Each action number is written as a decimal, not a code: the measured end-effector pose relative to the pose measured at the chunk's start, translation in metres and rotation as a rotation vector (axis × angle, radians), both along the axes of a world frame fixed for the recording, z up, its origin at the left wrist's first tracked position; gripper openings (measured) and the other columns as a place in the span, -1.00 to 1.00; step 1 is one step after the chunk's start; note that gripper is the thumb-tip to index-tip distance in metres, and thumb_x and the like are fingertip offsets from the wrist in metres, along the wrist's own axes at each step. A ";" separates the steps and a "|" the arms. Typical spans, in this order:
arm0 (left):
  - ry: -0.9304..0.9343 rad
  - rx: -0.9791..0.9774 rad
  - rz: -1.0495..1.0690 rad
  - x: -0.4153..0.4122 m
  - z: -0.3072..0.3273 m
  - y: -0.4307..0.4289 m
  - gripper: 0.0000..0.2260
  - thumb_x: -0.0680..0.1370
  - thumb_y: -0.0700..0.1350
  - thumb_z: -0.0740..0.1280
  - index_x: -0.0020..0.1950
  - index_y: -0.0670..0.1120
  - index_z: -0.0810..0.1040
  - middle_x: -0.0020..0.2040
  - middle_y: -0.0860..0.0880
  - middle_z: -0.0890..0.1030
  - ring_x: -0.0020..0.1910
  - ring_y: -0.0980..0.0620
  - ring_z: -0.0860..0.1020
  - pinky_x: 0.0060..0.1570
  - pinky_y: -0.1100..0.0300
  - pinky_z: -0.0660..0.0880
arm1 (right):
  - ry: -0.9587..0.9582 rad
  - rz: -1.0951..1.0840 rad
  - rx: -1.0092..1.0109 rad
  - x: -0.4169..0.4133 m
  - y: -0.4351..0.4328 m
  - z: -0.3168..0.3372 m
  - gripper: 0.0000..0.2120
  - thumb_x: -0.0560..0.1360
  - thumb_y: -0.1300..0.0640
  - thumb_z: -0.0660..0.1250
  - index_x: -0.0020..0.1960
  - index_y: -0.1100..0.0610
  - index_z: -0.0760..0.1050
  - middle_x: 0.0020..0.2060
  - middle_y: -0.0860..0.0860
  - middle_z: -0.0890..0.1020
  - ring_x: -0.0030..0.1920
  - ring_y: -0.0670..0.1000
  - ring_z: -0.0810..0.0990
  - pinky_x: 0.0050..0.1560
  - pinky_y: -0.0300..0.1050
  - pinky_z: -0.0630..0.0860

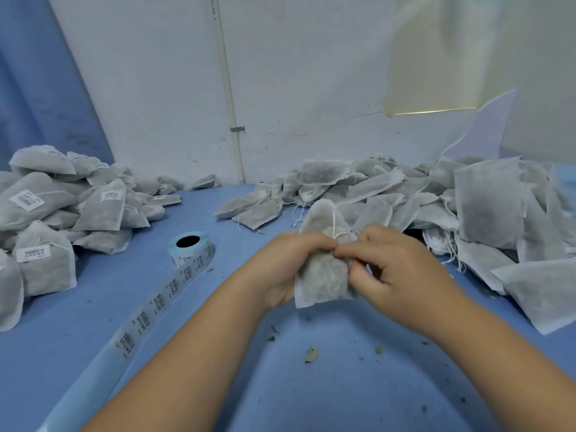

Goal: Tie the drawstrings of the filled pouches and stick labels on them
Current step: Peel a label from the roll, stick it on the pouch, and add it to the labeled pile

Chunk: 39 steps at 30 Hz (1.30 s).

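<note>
A filled white fabric pouch (pixel 324 275) stands upright above the blue table, held between both hands. My left hand (pixel 286 266) grips its left side, fingers curled round the neck. My right hand (pixel 396 269) pinches the thin white drawstring (pixel 335 227) at the neck, fingertips meeting those of the left hand. The string runs up over the pouch's gathered top. A roll of barcode labels (pixel 190 249) lies left of my hands, its strip (pixel 149 316) unrolled toward the near edge.
A heap of labelled pouches (pixel 62 207) sits at the left. A larger heap of pouches without labels (pixel 436 198), strings loose, fills the back right. Dry herb crumbs (pixel 311 353) lie on the blue table cover (pixel 218 219). A white wall stands behind.
</note>
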<state>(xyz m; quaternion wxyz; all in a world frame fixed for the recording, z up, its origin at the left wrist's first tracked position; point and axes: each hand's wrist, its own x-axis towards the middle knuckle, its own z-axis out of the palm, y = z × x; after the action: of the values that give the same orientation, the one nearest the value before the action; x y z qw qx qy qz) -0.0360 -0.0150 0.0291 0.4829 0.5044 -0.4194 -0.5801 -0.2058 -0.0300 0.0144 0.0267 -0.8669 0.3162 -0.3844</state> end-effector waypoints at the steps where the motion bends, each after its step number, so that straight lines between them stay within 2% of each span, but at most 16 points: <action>1: -0.001 -0.009 0.035 0.002 0.003 0.002 -0.74 0.54 -0.28 0.31 0.18 -0.38 0.57 0.11 -0.32 0.64 0.02 -0.18 0.64 0.06 -0.01 0.60 | -0.024 0.014 0.016 0.001 0.001 -0.001 -0.74 0.46 0.24 0.37 0.06 -0.02 0.67 -0.29 -0.17 0.44 -0.28 -0.15 0.41 -0.23 -0.08 0.45; 4: -0.001 -0.052 0.155 0.013 0.011 0.011 -0.86 0.53 -0.29 0.32 0.03 -0.29 0.62 -0.05 -0.25 0.67 -0.12 -0.14 0.66 -0.11 0.05 0.62 | -0.163 0.054 0.078 0.005 0.003 -0.002 -0.69 0.44 0.29 0.35 0.08 -0.03 0.64 -0.29 -0.18 0.49 -0.26 -0.08 0.48 -0.21 -0.31 0.39; 7: 0.001 -0.067 0.290 0.034 0.018 0.028 -0.90 0.53 -0.26 0.35 -0.01 -0.25 0.62 -0.20 -0.17 0.69 -0.26 -0.07 0.68 -0.32 0.12 0.61 | -0.233 0.066 0.183 0.012 0.007 -0.006 -0.71 0.47 0.25 0.31 0.09 -0.04 0.61 -0.18 -0.30 0.52 -0.28 -0.10 0.49 -0.20 -0.41 0.36; 10: -0.031 -0.072 0.467 0.068 0.024 0.054 -0.88 0.52 -0.23 0.38 0.02 -0.23 0.62 -0.25 -0.14 0.68 -0.36 -0.05 0.66 -0.44 0.14 0.57 | -0.180 0.128 0.304 0.027 0.018 -0.016 -0.73 0.50 0.21 0.30 0.08 -0.10 0.58 -0.15 -0.38 0.52 -0.28 -0.12 0.51 -0.21 -0.42 0.37; 13: -0.018 -0.081 0.735 0.117 0.021 0.085 -0.90 0.50 -0.19 0.41 -0.02 -0.17 0.62 -0.27 -0.10 0.66 -0.37 -0.03 0.64 -0.43 0.16 0.58 | -0.155 0.239 0.496 0.050 0.030 -0.019 -0.72 0.49 0.17 0.29 -0.02 -0.24 0.51 -0.20 -0.27 0.58 -0.38 -0.15 0.51 -0.29 -0.37 0.41; 16: 0.012 -0.029 0.882 0.155 0.012 0.114 -0.95 0.51 -0.15 0.39 -0.09 -0.12 0.59 -0.35 -0.07 0.66 -0.44 0.00 0.64 -0.48 0.21 0.53 | -0.088 0.282 0.618 0.086 0.045 -0.023 -0.79 0.48 0.13 0.27 -0.06 -0.19 0.51 -0.23 -0.24 0.60 -0.39 -0.17 0.53 -0.29 -0.27 0.49; 19: 0.084 0.023 0.923 0.172 0.000 0.131 -0.96 0.52 -0.17 0.36 -0.06 -0.13 0.56 -0.44 -0.06 0.65 -0.52 0.01 0.62 -0.58 0.21 0.51 | 0.022 0.308 0.620 0.132 0.061 -0.024 -0.81 0.45 0.09 0.28 0.03 -0.10 0.55 -0.19 -0.21 0.60 -0.23 -0.19 0.55 -0.14 -0.25 0.50; 24: 0.175 0.060 0.867 0.181 -0.019 0.141 -0.92 0.54 -0.19 0.33 -0.02 -0.19 0.57 -0.36 -0.13 0.68 -0.47 -0.06 0.65 -0.53 0.12 0.57 | 0.027 0.255 0.557 0.193 0.080 -0.031 -0.83 0.45 0.08 0.30 0.02 0.01 0.56 -0.07 -0.11 0.63 -0.05 -0.06 0.58 0.01 -0.09 0.54; 27: 0.143 0.099 0.803 0.193 -0.026 0.147 -0.87 0.52 -0.19 0.35 0.04 -0.19 0.60 -0.26 -0.15 0.71 -0.38 -0.07 0.68 -0.43 0.14 0.61 | 0.013 0.257 0.510 0.206 0.088 -0.050 -0.85 0.46 0.07 0.29 -0.01 0.06 0.58 -0.08 -0.06 0.61 -0.06 -0.03 0.57 0.02 -0.06 0.53; 31: 0.104 0.134 0.750 0.208 -0.027 0.153 -0.89 0.48 -0.20 0.37 -0.02 -0.19 0.62 -0.24 -0.15 0.70 -0.37 -0.07 0.67 -0.39 0.15 0.61 | 0.010 0.291 0.449 0.206 0.093 -0.061 -0.87 0.47 0.05 0.31 -0.04 0.05 0.57 -0.10 -0.06 0.60 -0.07 -0.05 0.55 0.02 -0.06 0.51; 35: 0.048 0.166 0.752 0.215 -0.026 0.154 -0.90 0.47 -0.20 0.39 -0.04 -0.17 0.62 -0.23 -0.13 0.69 -0.28 -0.09 0.65 -0.19 0.09 0.59 | -0.026 0.272 0.399 0.208 0.096 -0.061 -0.89 0.47 0.08 0.28 -0.07 0.04 0.57 -0.13 -0.07 0.61 -0.09 -0.05 0.55 -0.02 -0.06 0.52; 39: 0.058 0.179 0.704 0.217 -0.026 0.157 -0.88 0.47 -0.22 0.36 -0.01 -0.18 0.62 -0.15 -0.16 0.69 -0.20 -0.12 0.64 -0.09 0.06 0.56 | 0.000 0.262 0.351 0.212 0.099 -0.060 -0.87 0.48 0.10 0.23 -0.13 0.12 0.53 -0.24 0.00 0.59 -0.17 0.01 0.53 -0.12 -0.02 0.52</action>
<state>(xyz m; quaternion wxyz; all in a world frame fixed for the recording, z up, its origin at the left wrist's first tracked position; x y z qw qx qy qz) 0.1809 0.1421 0.0034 0.6189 0.6414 -0.1536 -0.4266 0.0064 0.0689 -0.0454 0.2269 -0.8826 0.2628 -0.3168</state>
